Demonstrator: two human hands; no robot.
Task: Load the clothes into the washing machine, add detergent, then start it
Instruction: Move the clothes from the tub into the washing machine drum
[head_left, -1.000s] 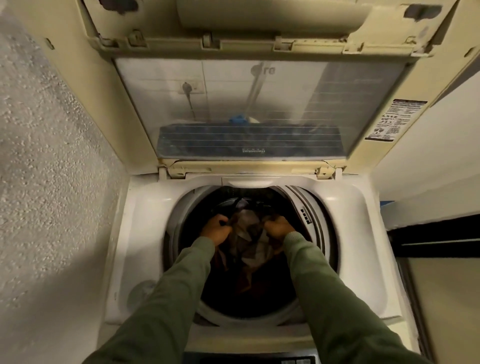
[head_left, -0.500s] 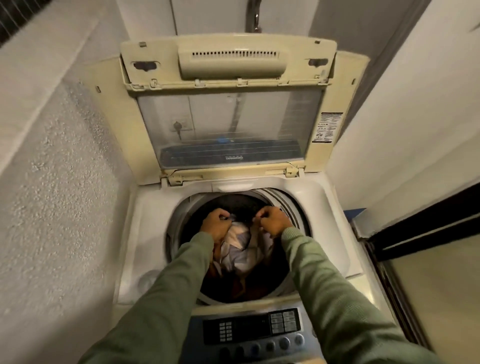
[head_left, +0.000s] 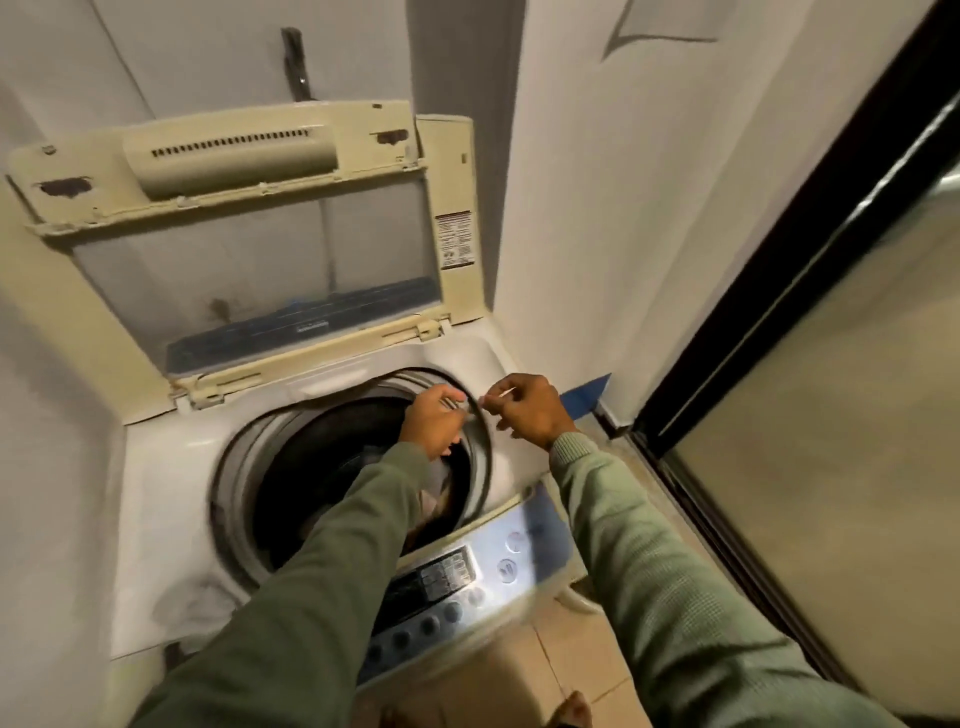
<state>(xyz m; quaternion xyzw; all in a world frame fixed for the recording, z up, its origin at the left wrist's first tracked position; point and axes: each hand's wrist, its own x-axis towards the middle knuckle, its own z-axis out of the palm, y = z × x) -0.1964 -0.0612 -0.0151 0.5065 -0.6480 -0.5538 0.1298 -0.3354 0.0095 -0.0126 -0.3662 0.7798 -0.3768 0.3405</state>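
Laundry nook: left hand (head_left: 431, 422), right hand (head_left: 525, 411) now off the clothes (head_left: 439, 493), above drum rim (head_left: 234, 499), fingers' (head_left: 511, 395) grip unclear.

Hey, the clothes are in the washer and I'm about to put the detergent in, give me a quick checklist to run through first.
1. Lid open and standing upright: ok.
2. Clothes down inside the drum, none seen over its rim: ok, though the left sleeve hides part.
3. Left hand and right hand above the rim, not in the laundry: ok.
4. Hands free to pick up detergent: cannot tell; the right hand seems to pinch something thin and pale, blurred.
5. Detergent in sight: not ok, none in view.
6. Control panel uncovered: ok.
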